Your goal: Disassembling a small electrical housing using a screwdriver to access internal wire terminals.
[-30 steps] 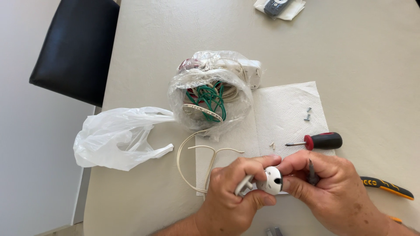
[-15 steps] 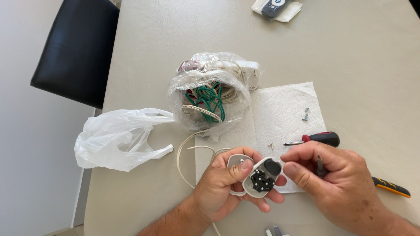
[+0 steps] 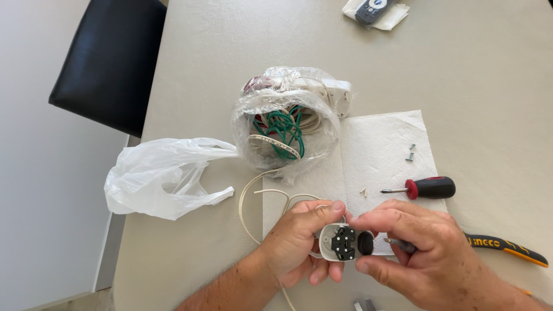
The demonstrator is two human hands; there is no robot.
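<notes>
My left hand [image 3: 299, 242] holds an opened white plug [image 3: 340, 242] with black innards facing up. A pale cable [image 3: 253, 201] loops from it across the table. My right hand [image 3: 420, 253] pinches a small black part [image 3: 365, 243] right beside the plug, and a grey metal tool tip [image 3: 400, 246] shows under its fingers. Both hands hover over a white paper towel [image 3: 380, 150] at the table's near edge.
A red-and-black screwdriver [image 3: 429, 188] and small screws [image 3: 410, 152] lie on the towel. A yellow-and-black tool handle [image 3: 507, 247] lies to the right. A clear bag of wires [image 3: 285, 124], an empty white bag [image 3: 158, 175], a black chair [image 3: 109, 63] and a remote [image 3: 374, 8] are farther off.
The plug was closed a second ago; now its cover is off and the black inside faces up. My right hand has closed in on it with the small black part.
</notes>
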